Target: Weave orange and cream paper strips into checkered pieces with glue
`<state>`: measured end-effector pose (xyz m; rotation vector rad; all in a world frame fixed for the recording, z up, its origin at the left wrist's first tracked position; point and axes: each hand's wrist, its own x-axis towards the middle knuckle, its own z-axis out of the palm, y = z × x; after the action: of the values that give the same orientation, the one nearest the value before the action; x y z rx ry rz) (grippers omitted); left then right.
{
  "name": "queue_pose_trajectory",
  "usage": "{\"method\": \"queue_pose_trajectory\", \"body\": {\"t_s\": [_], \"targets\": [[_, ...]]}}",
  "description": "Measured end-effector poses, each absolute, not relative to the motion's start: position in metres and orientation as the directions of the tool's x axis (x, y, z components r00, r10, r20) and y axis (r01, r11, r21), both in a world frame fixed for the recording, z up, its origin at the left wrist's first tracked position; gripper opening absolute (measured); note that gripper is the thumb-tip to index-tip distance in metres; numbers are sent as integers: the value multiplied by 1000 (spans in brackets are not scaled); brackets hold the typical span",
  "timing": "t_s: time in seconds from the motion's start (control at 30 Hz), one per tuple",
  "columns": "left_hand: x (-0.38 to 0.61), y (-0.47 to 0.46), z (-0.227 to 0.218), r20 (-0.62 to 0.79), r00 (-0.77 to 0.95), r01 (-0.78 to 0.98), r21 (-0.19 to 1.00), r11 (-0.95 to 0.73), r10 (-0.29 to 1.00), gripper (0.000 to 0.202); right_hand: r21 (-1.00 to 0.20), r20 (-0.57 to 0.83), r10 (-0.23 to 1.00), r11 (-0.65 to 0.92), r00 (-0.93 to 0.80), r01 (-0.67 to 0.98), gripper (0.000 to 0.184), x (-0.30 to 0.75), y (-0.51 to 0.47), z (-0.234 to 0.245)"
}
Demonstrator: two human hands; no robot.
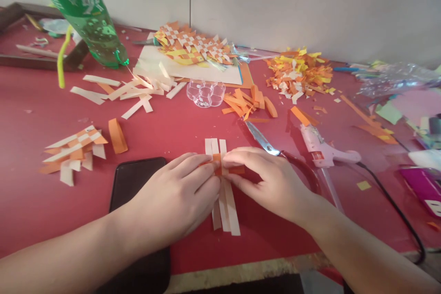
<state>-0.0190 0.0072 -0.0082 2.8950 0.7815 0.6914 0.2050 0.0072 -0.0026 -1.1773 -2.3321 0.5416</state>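
Several cream paper strips lie lengthwise near the table's front edge, with an orange strip crossing them. My left hand presses its closed fingers on the crossing from the left. From the right, my right hand pinches the cream and orange strips between thumb and fingers. The fingers partly hide where the strips cross. Under my left wrist lies a black phone. A small woven piece of orange and cream strips rests to the left, beside a folded orange strip.
Scissors and a pink glue gun with a black cord lie right. Loose cream strips, a clear plastic dish, orange strips, a paper-scrap pile and a woven piece sit behind. A green bottle stands back left.
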Motion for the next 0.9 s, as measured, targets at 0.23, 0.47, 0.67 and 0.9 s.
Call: {"method": "queue_pose_trajectory", "body": {"t_s": [0.23, 0.47, 0.67, 0.9], "targets": [[-19, 7, -7, 401, 771, 465, 176, -868, 495, 22, -540, 240, 823, 554, -515, 634, 27, 204, 7, -4], [-22, 6, -7, 408, 771, 459, 175, -871, 489, 27, -523, 241, 822, 558, -515, 645, 28, 204, 8, -4], [-21, 5, -7, 400, 770, 466, 178, -867, 497, 24, -514, 255, 822, 561, -509, 649, 29, 204, 8, -6], [-20, 7, -6, 402, 772, 464, 171, -869, 492, 27, -520, 245, 822, 559, -514, 646, 30, 204, 8, -7]]}}
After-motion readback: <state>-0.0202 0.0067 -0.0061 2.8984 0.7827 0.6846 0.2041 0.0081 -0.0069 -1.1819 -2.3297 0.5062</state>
